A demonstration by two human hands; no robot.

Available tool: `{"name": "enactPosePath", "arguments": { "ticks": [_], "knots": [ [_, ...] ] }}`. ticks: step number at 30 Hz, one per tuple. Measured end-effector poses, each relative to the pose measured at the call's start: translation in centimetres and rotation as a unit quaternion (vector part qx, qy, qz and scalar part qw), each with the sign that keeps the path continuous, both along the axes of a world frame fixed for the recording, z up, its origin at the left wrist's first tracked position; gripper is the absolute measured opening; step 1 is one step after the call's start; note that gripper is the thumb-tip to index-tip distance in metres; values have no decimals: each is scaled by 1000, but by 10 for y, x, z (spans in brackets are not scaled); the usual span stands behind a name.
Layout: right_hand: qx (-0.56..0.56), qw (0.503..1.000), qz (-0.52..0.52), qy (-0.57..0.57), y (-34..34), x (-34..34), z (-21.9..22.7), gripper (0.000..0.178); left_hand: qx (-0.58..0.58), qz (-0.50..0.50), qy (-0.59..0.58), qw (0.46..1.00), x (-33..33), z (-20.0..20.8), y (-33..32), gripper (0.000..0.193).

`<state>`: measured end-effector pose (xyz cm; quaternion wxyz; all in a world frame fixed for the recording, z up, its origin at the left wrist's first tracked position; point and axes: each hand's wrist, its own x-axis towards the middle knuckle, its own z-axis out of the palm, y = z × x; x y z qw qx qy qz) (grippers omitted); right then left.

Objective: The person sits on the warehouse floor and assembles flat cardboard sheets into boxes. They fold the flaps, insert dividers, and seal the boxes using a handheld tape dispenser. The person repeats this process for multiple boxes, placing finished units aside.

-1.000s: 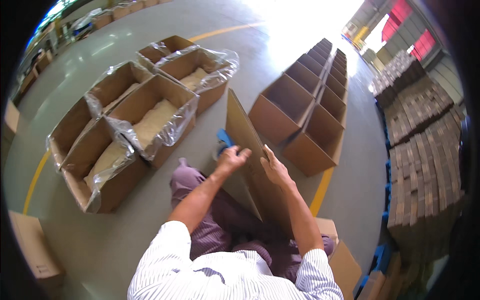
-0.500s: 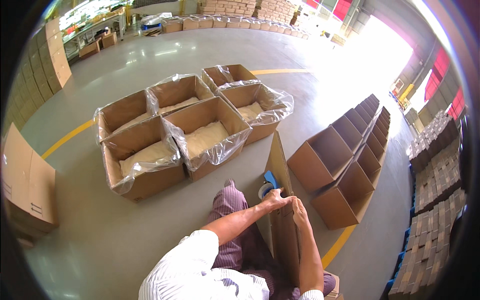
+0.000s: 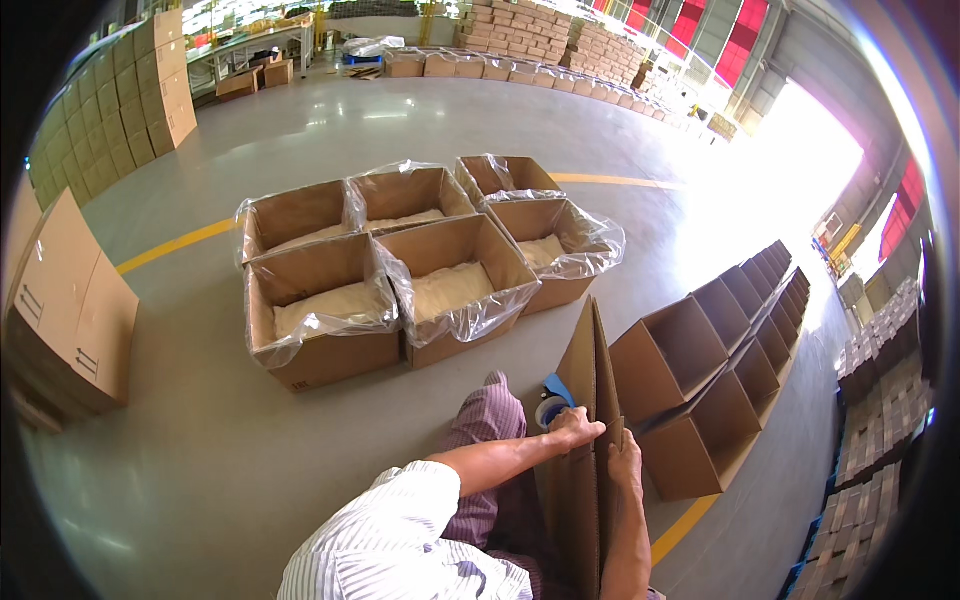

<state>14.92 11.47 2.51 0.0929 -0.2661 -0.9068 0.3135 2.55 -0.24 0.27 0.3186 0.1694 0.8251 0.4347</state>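
Observation:
A folded brown cardboard box [image 3: 572,500] stands on edge in front of me, its panels spread slightly apart at the top. My left hand [image 3: 577,428] is closed around a blue tape dispenser [image 3: 549,409] with a roll of tape, and its fingers also press on the box's near left panel. The dispenser's handle is mostly hidden by the hand. On the right side, my right hand [image 3: 625,466] is closed on the edge of the other panel, thumb upward.
Several open boxes [image 3: 345,352] with clear plastic liners and pale contents stand ahead to the left. Rows of open boxes [image 3: 690,455] run away on the right. Stacked flat cardboard [image 3: 860,500] is at far right, and a closed carton [image 3: 80,310] at left.
The folded box's panels have parted a little. My right hand has gone from lying along the edge to gripping a panel. My left hand keeps the tape dispenser; the view has shifted.

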Motion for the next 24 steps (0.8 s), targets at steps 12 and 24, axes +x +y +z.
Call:
{"name": "enactPosePath", "arguments": {
  "ticks": [12, 24],
  "knots": [
    [-34, 975, -132, 174, 72, 66, 33, 37, 76, 4, 217, 973, -32, 37, -45, 50],
    [191, 886, -391, -161, 124, 243, -31, 97, 63, -239, 365, 898, -83, 48, -80, 51]
  ]
}}
